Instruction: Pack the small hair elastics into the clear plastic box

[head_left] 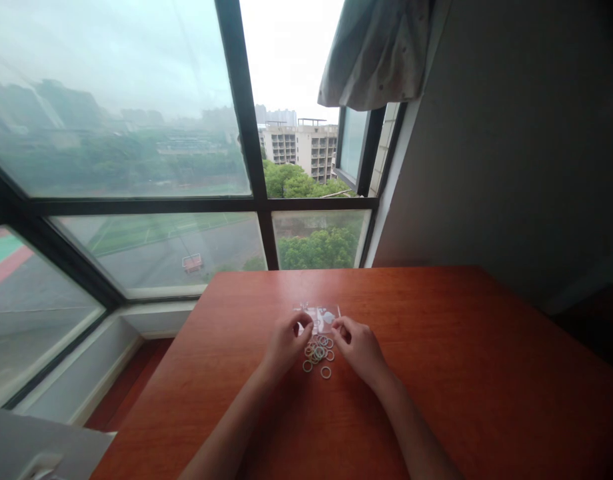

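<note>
Several small pale rings (pixel 319 351), which look like hair ties, lie in a loose heap on the table, with one ring (pixel 326 373) apart at the near side. Just beyond the heap is a clear plastic bag (pixel 320 312) with white print. My left hand (pixel 288 340) is at the left of the heap, thumb and forefinger curled together over the bag's near left part. At the right, my right hand (pixel 357 341) has its fingertips pinched by the bag's right edge. What either pinch holds, if anything, is too small to make out.
The reddish-brown wooden table (pixel 436 320) reaches to the windows with dark frames (pixel 266 205). One window pane (pixel 354 143) stands ajar under a curtain (pixel 379 57). A grey wall (pixel 496 147) rises on the right. Buildings and trees show outside.
</note>
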`<control>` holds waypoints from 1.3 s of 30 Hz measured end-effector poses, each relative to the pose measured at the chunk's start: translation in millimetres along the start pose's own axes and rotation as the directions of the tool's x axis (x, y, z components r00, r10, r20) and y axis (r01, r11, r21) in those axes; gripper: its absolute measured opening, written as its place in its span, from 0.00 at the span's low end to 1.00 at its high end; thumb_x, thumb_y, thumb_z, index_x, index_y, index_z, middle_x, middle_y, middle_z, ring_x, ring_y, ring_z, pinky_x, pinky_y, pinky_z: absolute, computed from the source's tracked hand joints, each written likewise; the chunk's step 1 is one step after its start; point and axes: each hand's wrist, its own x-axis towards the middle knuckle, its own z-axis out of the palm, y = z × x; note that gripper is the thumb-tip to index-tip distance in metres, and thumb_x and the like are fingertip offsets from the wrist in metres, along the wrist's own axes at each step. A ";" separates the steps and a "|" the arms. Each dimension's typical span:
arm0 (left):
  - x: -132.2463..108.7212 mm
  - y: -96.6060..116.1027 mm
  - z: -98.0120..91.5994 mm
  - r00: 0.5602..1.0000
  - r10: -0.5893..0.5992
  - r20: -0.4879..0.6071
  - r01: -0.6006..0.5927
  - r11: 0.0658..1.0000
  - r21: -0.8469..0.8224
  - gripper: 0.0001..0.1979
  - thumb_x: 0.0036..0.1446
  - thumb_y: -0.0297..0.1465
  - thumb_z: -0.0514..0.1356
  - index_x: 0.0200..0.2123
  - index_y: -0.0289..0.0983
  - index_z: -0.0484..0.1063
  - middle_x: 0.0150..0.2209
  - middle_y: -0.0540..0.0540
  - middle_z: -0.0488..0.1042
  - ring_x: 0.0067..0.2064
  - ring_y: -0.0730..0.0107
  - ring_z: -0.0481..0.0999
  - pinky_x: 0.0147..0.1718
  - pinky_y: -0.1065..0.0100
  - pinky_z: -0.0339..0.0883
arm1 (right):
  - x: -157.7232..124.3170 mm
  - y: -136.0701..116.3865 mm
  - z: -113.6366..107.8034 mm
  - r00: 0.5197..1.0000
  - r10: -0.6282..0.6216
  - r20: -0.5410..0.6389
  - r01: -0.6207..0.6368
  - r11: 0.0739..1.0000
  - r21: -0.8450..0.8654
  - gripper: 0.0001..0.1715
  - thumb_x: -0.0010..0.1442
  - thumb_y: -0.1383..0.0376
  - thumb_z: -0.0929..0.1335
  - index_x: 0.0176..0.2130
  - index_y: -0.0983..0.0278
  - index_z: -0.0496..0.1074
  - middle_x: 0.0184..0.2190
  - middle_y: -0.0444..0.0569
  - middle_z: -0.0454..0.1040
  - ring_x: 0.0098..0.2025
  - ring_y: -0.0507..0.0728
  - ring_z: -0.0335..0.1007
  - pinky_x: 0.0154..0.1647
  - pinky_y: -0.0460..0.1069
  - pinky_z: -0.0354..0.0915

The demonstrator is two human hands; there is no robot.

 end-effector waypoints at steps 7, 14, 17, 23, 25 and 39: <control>12.5 -29.7 -17.5 0.982 -0.101 -0.160 0.132 0.971 0.198 0.09 0.56 0.35 0.56 0.29 0.37 0.74 0.29 0.48 0.76 0.27 0.71 0.68 0.27 0.71 0.59 | -4.3 1.1 -6.3 0.974 0.100 0.202 -0.057 0.977 -0.207 0.07 0.57 0.62 0.68 0.28 0.61 0.75 0.25 0.46 0.77 0.29 0.54 0.71 0.27 0.46 0.51; 14.7 -37.0 -14.8 0.986 -0.086 -0.145 0.117 0.969 0.216 0.08 0.55 0.33 0.57 0.30 0.38 0.74 0.28 0.50 0.76 0.28 0.71 0.70 0.28 0.71 0.59 | -6.3 -2.0 -0.5 0.966 0.123 0.227 -0.062 0.964 -0.257 0.05 0.56 0.64 0.68 0.29 0.60 0.75 0.27 0.46 0.78 0.30 0.54 0.72 0.26 0.45 0.50; 14.4 -36.5 -15.1 0.988 -0.069 -0.138 0.097 0.972 0.212 0.08 0.55 0.33 0.57 0.31 0.37 0.74 0.29 0.49 0.76 0.27 0.71 0.69 0.28 0.71 0.59 | -6.2 -0.1 1.5 0.968 0.111 0.227 -0.049 0.963 -0.264 0.06 0.56 0.66 0.67 0.29 0.60 0.75 0.27 0.47 0.78 0.30 0.54 0.72 0.27 0.45 0.51; 11.8 -30.7 -17.3 0.990 -0.053 -0.133 0.078 0.978 0.191 0.08 0.55 0.32 0.56 0.32 0.37 0.74 0.29 0.49 0.76 0.27 0.71 0.69 0.28 0.71 0.59 | -5.9 -1.4 0.3 0.966 0.109 0.234 -0.043 0.962 -0.268 0.05 0.55 0.66 0.68 0.28 0.60 0.75 0.26 0.46 0.78 0.28 0.54 0.71 0.26 0.46 0.49; 10.0 -27.2 -18.3 0.992 -0.044 -0.118 0.065 0.982 0.178 0.08 0.56 0.32 0.56 0.32 0.37 0.74 0.29 0.49 0.76 0.27 0.71 0.69 0.28 0.71 0.59 | -5.4 -2.5 -0.8 0.970 0.097 0.222 -0.037 0.964 -0.262 0.06 0.55 0.66 0.68 0.28 0.60 0.75 0.26 0.46 0.78 0.28 0.54 0.71 0.26 0.46 0.49; -4.2 11.3 -1.3 0.985 0.040 0.168 -0.024 0.995 -0.094 0.09 0.56 0.34 0.58 0.30 0.35 0.74 0.28 0.48 0.74 0.27 0.74 0.67 0.27 0.73 0.60 | -1.7 -6.7 -0.8 1.000 0.007 0.016 -0.006 0.997 -0.075 0.07 0.58 0.63 0.66 0.30 0.61 0.73 0.20 0.42 0.71 0.25 0.52 0.67 0.29 0.44 0.55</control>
